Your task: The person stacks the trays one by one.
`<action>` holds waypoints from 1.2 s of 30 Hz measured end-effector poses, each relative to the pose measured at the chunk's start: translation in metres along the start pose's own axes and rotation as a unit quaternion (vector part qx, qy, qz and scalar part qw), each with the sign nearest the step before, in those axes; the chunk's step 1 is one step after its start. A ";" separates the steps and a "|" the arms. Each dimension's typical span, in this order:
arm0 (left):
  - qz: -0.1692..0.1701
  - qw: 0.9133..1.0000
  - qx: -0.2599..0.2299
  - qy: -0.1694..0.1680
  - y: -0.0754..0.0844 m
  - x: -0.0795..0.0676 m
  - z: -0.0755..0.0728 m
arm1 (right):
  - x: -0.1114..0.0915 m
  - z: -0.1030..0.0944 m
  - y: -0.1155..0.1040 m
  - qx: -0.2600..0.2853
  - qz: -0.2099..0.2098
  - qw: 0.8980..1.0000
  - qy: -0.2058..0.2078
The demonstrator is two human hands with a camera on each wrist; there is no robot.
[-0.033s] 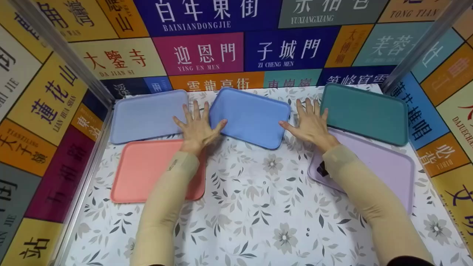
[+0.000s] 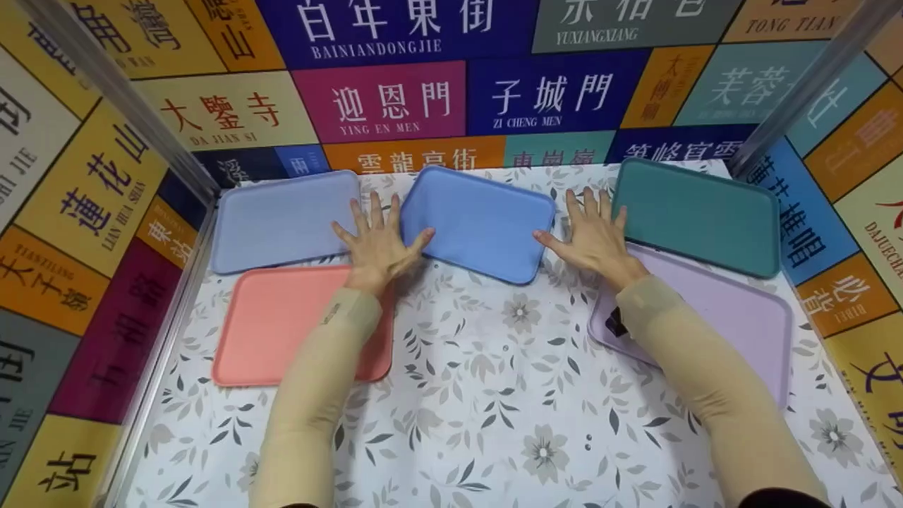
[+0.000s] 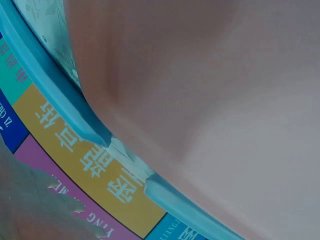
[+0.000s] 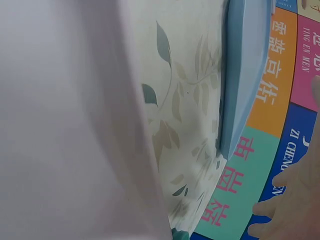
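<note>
My left hand (image 2: 377,247) is spread wide, palm down, between a pale periwinkle tray (image 2: 282,222) and a blue tray (image 2: 480,226). Its thumb overlaps the blue tray's left edge. Spread the same way, my right hand (image 2: 596,236) lies between the blue tray and a dark green tray (image 2: 698,215), thumb tip at the blue tray's right edge. Below my left wrist is a coral pink tray (image 2: 268,324), partly hidden by the forearm. A lilac tray (image 2: 734,317) lies under my right forearm. Neither hand grips anything.
White cloth (image 2: 494,395) with grey leaves and flowers covers the table. Panels with colourful printed signs (image 2: 395,99) stand at the back and both sides. A small black item (image 2: 616,323) shows by my right wrist, over the lilac tray.
</note>
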State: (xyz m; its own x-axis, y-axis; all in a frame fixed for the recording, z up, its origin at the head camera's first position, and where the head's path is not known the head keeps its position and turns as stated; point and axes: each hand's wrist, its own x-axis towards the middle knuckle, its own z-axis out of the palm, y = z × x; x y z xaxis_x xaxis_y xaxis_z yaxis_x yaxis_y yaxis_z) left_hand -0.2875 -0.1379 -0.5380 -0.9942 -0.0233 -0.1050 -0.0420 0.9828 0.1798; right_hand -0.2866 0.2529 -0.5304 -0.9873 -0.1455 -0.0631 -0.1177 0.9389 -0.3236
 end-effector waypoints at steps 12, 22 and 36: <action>0.009 0.995 -0.096 0.039 0.006 -0.002 -0.016 | -0.004 -0.021 -0.012 0.173 0.019 0.984 -0.029; -0.018 0.975 -0.208 0.072 0.001 0.005 -0.037 | 0.000 -0.038 -0.018 0.358 0.092 0.927 -0.066; -0.110 0.944 -0.312 -0.006 -0.035 0.070 0.006 | 0.015 -0.024 -0.018 0.556 0.218 0.792 -0.129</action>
State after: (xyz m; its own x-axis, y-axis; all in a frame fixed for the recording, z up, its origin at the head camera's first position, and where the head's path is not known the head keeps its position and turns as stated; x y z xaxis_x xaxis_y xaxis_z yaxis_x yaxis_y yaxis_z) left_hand -0.3547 -0.1725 -0.5575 -0.9534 -0.2086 -0.2181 -0.3018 0.6552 0.6926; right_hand -0.3018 0.2415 -0.5026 -0.8367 -0.0776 -0.5422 0.5364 0.0841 -0.8398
